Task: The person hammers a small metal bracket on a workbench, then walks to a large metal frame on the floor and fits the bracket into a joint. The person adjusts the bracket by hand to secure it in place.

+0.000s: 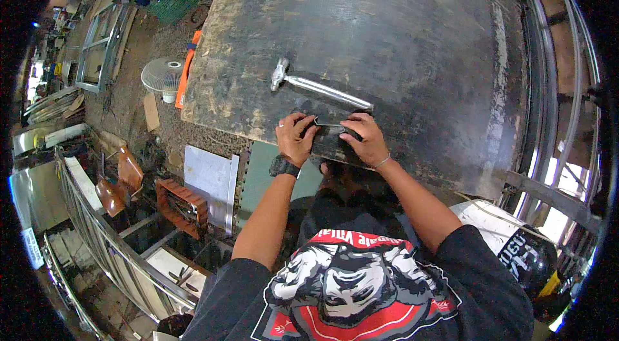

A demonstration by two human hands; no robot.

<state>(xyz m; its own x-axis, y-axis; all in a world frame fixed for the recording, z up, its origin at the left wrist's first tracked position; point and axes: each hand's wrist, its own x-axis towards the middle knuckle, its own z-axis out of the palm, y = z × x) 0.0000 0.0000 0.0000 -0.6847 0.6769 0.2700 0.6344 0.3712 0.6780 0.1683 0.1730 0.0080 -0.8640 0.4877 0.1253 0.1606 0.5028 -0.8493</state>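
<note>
My left hand (296,140) and my right hand (367,141) are at the near edge of a large, dark, worn tabletop (387,25). Between them they hold a small, thin metal piece (329,126) by its two ends, fingers and thumbs closed on it. Its pale edge faces up, and its ends look bent; the fingers cover the rest. Just beyond the hands lies an all-metal ball-peen hammer (327,91), its head to the left and the handle end close to my right hand. Neither hand touches the hammer.
An orange bar-shaped thing (188,70) leans along the table's left edge, beside a round fan (163,76). Metal frames (103,44) and a long metal rail (122,257) fill the left side. Metal bars (548,83) run along the right, above a white and black cylinder (500,231).
</note>
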